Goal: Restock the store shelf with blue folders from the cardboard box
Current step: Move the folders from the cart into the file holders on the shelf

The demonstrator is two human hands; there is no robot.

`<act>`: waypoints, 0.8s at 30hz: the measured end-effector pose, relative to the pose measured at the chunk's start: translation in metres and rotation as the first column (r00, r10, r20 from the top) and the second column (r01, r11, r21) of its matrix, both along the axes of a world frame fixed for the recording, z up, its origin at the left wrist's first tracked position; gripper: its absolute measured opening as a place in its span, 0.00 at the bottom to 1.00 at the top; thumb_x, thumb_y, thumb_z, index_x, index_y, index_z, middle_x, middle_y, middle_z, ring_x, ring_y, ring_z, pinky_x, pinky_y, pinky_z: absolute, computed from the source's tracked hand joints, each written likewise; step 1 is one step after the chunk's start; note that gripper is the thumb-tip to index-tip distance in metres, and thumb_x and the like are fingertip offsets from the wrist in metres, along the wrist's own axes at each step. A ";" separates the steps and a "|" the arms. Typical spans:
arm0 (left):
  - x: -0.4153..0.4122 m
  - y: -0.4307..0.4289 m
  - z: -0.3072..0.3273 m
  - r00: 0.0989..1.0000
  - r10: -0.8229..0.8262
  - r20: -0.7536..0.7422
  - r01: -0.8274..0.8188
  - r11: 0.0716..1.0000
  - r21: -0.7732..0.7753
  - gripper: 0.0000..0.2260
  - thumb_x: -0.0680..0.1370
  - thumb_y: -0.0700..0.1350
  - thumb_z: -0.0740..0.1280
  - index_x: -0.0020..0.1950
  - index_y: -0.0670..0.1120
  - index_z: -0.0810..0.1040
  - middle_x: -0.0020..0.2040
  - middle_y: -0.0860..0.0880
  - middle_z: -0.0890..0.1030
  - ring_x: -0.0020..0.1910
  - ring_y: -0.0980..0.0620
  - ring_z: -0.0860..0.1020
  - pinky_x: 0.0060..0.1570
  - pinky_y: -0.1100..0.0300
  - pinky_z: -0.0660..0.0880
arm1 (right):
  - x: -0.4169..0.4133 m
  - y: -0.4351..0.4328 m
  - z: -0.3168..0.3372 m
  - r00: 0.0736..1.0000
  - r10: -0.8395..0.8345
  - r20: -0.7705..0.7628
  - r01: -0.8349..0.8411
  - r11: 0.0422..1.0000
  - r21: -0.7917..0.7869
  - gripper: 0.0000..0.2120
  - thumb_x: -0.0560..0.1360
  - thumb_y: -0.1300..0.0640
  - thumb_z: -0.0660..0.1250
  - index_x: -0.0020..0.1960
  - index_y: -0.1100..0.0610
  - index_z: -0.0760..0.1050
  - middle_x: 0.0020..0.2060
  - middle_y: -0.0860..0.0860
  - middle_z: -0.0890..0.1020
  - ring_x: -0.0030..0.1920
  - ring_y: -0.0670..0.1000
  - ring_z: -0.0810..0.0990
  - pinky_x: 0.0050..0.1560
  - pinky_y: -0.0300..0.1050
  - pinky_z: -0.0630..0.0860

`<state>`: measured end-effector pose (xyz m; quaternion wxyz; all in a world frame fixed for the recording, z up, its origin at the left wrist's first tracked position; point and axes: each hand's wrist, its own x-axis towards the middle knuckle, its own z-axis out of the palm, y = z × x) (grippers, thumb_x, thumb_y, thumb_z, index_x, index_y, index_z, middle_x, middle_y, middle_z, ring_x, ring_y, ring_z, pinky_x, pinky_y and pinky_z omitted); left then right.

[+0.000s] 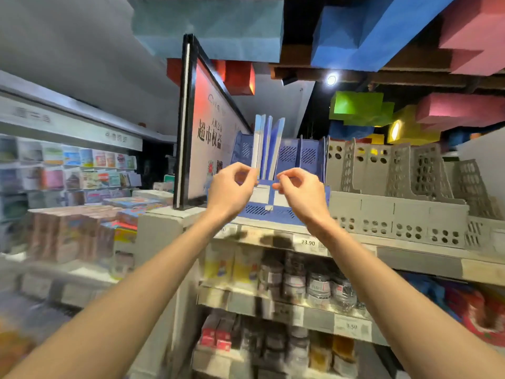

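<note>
One wide head-worn camera faces forward, close to the top shelf (418, 259).

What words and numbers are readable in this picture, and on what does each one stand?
"超市权益": big standing sign board.
"3.90", first digit unclear: price tag on the shelf edge.
"9.50", blurred: lower price tag.
Too blurred to read: wall signs at left, product labels.

Grey perforated file racks (396, 212) stand in a row at right. A black-framed sign (207, 138) with Chinese lettering rises at left. Jars (318, 287) sit below a price tag (308, 243). Blue (369, 31), pink (451, 110) and green (355, 103) blocks hang overhead beside a spotlight (331, 80).
</note>
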<state>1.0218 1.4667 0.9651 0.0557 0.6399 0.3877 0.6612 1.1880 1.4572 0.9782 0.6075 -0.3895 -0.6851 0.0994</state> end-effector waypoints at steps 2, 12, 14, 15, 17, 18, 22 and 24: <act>-0.001 -0.036 -0.023 1.000 0.011 0.019 -0.011 1.000 -0.017 0.08 0.78 0.53 0.67 0.45 0.50 0.82 0.38 0.53 0.86 0.41 0.52 0.85 0.48 0.44 0.82 | -0.002 -0.022 -0.023 0.994 0.101 -0.037 -0.102 0.995 -0.022 0.07 0.80 0.56 0.64 0.48 0.56 0.80 0.39 0.49 0.87 0.44 0.47 0.85 0.50 0.49 0.82; -0.075 -0.216 -0.148 0.957 0.277 0.087 -0.256 0.946 -0.197 0.08 0.81 0.46 0.68 0.48 0.42 0.81 0.38 0.48 0.86 0.40 0.46 0.85 0.46 0.44 0.83 | -0.088 -0.140 -0.146 0.853 0.492 -0.175 -0.518 0.841 -0.157 0.06 0.80 0.57 0.66 0.45 0.51 0.80 0.39 0.49 0.86 0.41 0.45 0.84 0.47 0.44 0.79; -0.095 -0.247 -0.173 0.934 0.352 0.070 -0.328 0.916 -0.231 0.06 0.82 0.45 0.67 0.47 0.46 0.81 0.39 0.49 0.86 0.40 0.49 0.85 0.45 0.46 0.83 | -0.116 -0.165 -0.170 0.800 0.563 -0.207 -0.598 0.776 -0.199 0.06 0.81 0.58 0.66 0.47 0.55 0.80 0.40 0.51 0.86 0.40 0.46 0.83 0.44 0.43 0.77; -0.105 -0.261 -0.186 0.921 0.384 0.061 -0.358 0.899 -0.252 0.06 0.82 0.46 0.67 0.47 0.48 0.81 0.39 0.50 0.86 0.39 0.50 0.85 0.44 0.47 0.82 | -0.130 -0.175 -0.182 0.778 0.590 -0.214 -0.627 0.747 -0.219 0.06 0.81 0.59 0.65 0.47 0.56 0.80 0.41 0.53 0.86 0.40 0.47 0.83 0.44 0.43 0.77; -0.133 -0.292 -0.217 0.887 0.461 0.040 -0.427 0.850 -0.309 0.06 0.81 0.49 0.67 0.47 0.50 0.81 0.39 0.51 0.86 0.38 0.52 0.85 0.42 0.48 0.82 | -0.164 -0.200 -0.211 0.743 0.638 -0.204 -0.669 0.692 -0.271 0.06 0.80 0.59 0.66 0.48 0.57 0.81 0.42 0.53 0.86 0.43 0.50 0.84 0.46 0.47 0.79; -0.144 -0.306 -0.229 0.868 0.496 0.027 -0.460 0.824 -0.330 0.07 0.80 0.52 0.67 0.47 0.50 0.81 0.39 0.52 0.86 0.39 0.52 0.85 0.43 0.47 0.82 | -0.177 -0.210 -0.224 0.725 0.660 -0.196 -0.686 0.668 -0.288 0.06 0.80 0.58 0.66 0.48 0.56 0.81 0.42 0.52 0.86 0.44 0.51 0.84 0.48 0.50 0.80; -0.198 -0.364 -0.279 0.800 0.597 0.059 -0.517 0.737 -0.436 0.06 0.82 0.48 0.67 0.48 0.49 0.81 0.39 0.52 0.86 0.38 0.51 0.85 0.46 0.46 0.82 | -0.242 -0.256 -0.273 0.658 0.738 -0.149 -0.724 0.565 -0.396 0.07 0.81 0.56 0.65 0.51 0.55 0.81 0.42 0.47 0.86 0.43 0.44 0.84 0.48 0.47 0.81; -0.223 -0.387 -0.301 0.767 0.639 0.069 -0.534 0.694 -0.483 0.06 0.82 0.46 0.67 0.49 0.47 0.81 0.39 0.51 0.86 0.38 0.51 0.84 0.45 0.49 0.82 | -0.270 -0.274 -0.292 0.628 0.762 -0.159 -0.732 0.510 -0.451 0.07 0.81 0.57 0.65 0.51 0.56 0.81 0.41 0.47 0.86 0.41 0.44 0.84 0.46 0.44 0.80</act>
